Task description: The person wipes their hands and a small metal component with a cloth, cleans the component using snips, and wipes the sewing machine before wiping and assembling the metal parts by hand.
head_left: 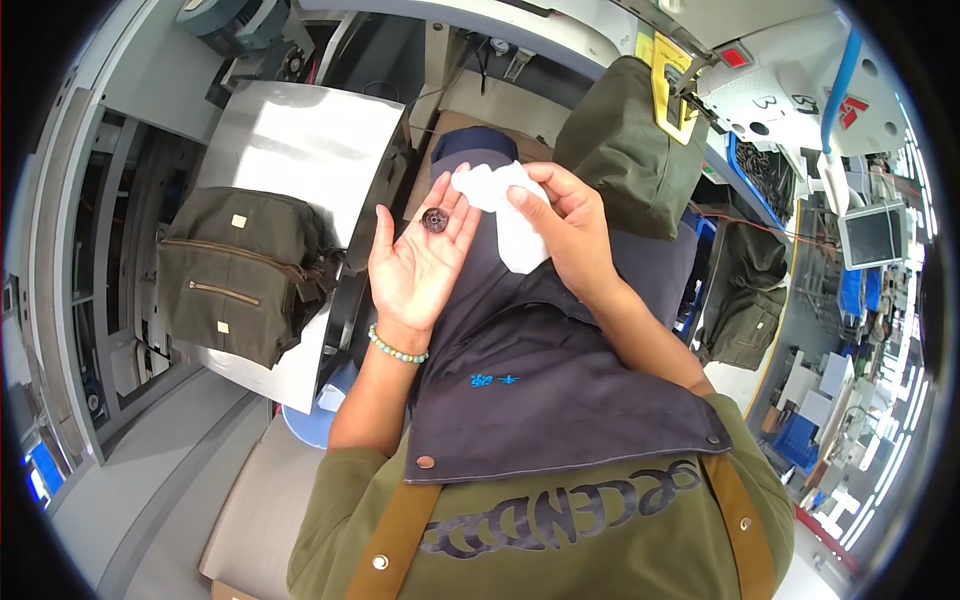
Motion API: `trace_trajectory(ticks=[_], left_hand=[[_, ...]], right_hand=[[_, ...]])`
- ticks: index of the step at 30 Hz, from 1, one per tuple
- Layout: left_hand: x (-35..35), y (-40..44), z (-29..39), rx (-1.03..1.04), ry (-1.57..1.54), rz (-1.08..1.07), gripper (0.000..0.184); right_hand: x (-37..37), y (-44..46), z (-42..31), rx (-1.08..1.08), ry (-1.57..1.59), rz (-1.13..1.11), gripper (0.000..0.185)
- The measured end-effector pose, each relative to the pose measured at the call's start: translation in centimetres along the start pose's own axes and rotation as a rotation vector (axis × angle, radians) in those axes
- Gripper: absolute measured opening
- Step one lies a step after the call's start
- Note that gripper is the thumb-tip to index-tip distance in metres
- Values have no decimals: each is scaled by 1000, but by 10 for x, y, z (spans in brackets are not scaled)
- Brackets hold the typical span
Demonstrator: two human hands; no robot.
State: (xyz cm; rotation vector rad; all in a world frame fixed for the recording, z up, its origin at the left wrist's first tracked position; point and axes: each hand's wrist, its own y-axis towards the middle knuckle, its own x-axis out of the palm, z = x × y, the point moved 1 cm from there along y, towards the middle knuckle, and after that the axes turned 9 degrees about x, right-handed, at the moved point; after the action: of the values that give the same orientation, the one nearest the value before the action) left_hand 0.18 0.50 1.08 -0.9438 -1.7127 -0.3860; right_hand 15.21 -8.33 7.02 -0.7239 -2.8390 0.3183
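My left hand (420, 265) is turned palm up with its fingers stretched out. A small dark round metal sewing-machine bobbin (434, 220) rests on it, at the base of the fingers. My right hand (575, 230) pinches a crumpled white cloth (518, 240) between thumb and fingers. The upper edge of the cloth touches or overlaps the left fingertips; I cannot tell which. Both hands are held above my lap, over the dark apron (560, 400).
An olive bag (225, 270) with zips lies on a white board (320, 125) at left. Another olive bag (625, 150) stands under the sewing machine (790, 80) at upper right. Beside it are a yellow frame (660, 85), a small screen (873, 237) and another olive bag (745, 300).
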Motion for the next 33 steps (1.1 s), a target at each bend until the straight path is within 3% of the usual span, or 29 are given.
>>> trace_trajectory(ticks=[3,5,7,9,13,18,21,25,27,33], left_hand=[[-2,1,-3,-22,12,-79,76],[4,1,-10,97,387,1,78],[11,-5,-24,75,505,-57,78],[6,-6,-36,282,943,-99,81],[0,-6,-47,326,929,-50,80],[-8,-5,-51,335,894,-109,72],[-7,-7,-53,317,877,-90,71],[-7,-9,-53,327,888,-65,70],[-5,-6,-51,328,811,-69,70],[-2,-3,-47,377,758,-102,68]], right_hand=[[6,4,6,-16,68,-3,19],[10,6,19,-106,-292,-38,22],[15,4,25,-314,-806,-32,30],[22,1,30,-225,-720,-3,29],[22,5,38,-324,-746,21,30],[17,10,54,-331,-378,-23,16],[16,4,52,-245,-366,-45,9],[13,3,54,-44,-103,-121,10],[9,3,55,182,379,-131,14],[-1,4,55,267,640,-148,24]])
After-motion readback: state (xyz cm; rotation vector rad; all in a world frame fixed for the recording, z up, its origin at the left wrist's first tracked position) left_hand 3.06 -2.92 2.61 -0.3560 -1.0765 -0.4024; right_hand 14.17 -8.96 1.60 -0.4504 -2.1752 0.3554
